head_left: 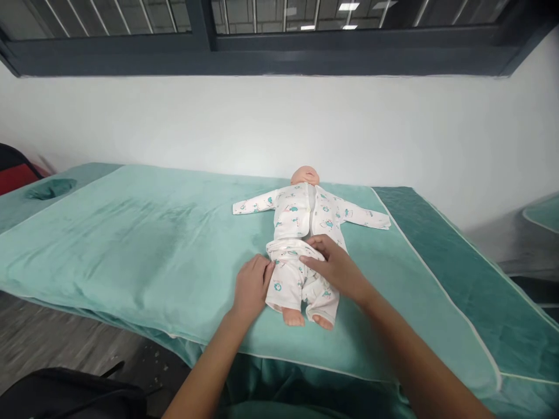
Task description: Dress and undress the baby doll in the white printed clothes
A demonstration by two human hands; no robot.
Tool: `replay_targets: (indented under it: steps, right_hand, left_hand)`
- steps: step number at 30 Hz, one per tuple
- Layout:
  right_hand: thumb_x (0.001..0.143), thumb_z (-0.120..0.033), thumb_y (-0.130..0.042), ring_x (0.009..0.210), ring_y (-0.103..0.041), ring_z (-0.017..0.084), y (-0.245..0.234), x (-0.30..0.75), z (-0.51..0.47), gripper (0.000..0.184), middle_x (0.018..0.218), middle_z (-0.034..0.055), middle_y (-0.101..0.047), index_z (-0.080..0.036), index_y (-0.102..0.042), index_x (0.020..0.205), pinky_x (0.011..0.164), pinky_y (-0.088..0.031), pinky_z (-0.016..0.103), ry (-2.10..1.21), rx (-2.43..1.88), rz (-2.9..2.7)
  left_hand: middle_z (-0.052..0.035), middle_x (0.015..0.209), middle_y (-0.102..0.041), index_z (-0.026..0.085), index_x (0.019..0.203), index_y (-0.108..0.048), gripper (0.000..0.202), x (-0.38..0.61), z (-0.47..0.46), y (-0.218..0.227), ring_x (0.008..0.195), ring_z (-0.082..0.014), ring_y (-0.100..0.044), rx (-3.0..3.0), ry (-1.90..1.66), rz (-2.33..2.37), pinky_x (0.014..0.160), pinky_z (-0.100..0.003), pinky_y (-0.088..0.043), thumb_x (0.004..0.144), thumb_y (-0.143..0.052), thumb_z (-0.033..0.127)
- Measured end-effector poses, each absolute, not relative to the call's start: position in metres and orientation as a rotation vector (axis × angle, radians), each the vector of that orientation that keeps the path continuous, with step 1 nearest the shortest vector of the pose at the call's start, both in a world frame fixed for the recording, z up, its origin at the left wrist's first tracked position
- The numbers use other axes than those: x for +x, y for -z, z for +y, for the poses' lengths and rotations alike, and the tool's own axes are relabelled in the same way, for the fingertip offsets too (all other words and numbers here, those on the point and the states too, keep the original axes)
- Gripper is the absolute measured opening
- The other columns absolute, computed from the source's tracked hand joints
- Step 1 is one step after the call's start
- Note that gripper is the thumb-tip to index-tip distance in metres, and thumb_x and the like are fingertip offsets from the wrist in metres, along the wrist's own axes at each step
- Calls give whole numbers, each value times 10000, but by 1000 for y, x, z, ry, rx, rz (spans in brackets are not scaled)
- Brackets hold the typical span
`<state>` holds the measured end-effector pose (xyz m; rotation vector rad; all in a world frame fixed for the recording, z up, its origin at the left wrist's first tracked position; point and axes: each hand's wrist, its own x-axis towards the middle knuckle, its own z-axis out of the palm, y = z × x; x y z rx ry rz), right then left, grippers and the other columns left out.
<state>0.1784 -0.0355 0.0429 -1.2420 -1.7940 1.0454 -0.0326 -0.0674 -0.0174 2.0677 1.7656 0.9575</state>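
A baby doll [305, 174] lies on its back on a teal bed [131, 233], dressed in a white printed top [305, 212] and matching trousers [301, 279], bare feet toward me. My left hand [251, 285] rests at the doll's hip, fingers curled against the trouser waistband. My right hand [334, 265] lies over the doll's waist, fingers pinching the waistband edge.
The bed has a darker green blanket [458, 279] along its right side. A white wall rises behind the bed, with a dark-framed window above. A red and black object [13, 171] sits at far left. A black object [65, 396] is near the floor at bottom left.
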Motion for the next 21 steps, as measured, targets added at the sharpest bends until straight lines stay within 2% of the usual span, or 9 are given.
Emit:
replay_targets:
  steps: [3,7,12,14,16,19,21]
  right_hand:
    - [763,-434,-713,813,-583,170,-46,191,-26,357,898,10,-617,-228,-564,1014,726,-462,298,-1013,-1162,-1668]
    - [803,-430,-677,702,-554,154,-46,203,-16,266,788,-2,-600,-227,-579,946,660,-453,295,-770,-1250,-1553]
    - [835,-428,-639,804,-563,207,-39,201,-7,279,945,57,-608,-226,-553,1007,717,-461,344,-277,-1356,-1778]
    - [833,-412,-644,901,-554,246,-36,196,-4,276,1013,82,-593,-228,-540,1011,753,-454,358,-194,-1388,-1976]
    - [855,-379,-614,959,-537,269,-35,190,-1,206,1013,90,-582,-231,-530,971,772,-441,360,-144,-1435,-2100]
    - [918,-326,-497,887,-539,256,-33,182,0,99,937,82,-575,-230,-513,899,754,-417,351,-79,-1510,-2134]
    - [951,-290,-410,851,-542,243,-33,180,0,151,893,75,-575,-229,-506,852,743,-401,344,-79,-1506,-2135]
  left_hand:
    - [-30,829,-600,213,805,-534,268,-34,-71,15,776,-177,-537,1960,-1025,1646,728,-307,-388,965,-401,381]
    - [-21,887,-637,209,891,-578,208,-36,-61,3,826,-166,-570,1594,-1253,1580,758,-285,-431,925,-493,396]
    - [-34,1043,-636,211,969,-602,166,-27,-19,-27,942,-175,-596,1504,-1444,1516,842,-301,-465,884,-555,345]
    - [-48,1102,-624,214,998,-614,176,-18,-1,-38,1026,-202,-580,1678,-1330,1461,888,-325,-464,843,-610,297]
    - [-64,1168,-594,223,1058,-618,300,-7,11,-46,1120,-245,-528,1947,-1107,1456,946,-370,-444,768,-694,246]
    - [-81,1229,-536,239,1146,-575,470,9,16,-52,1145,-288,-473,2279,-795,1565,947,-420,-432,708,-740,197]
    - [-98,1200,-531,226,1114,-557,396,17,12,-53,1108,-292,-479,2396,-704,1666,899,-414,-442,746,-699,191]
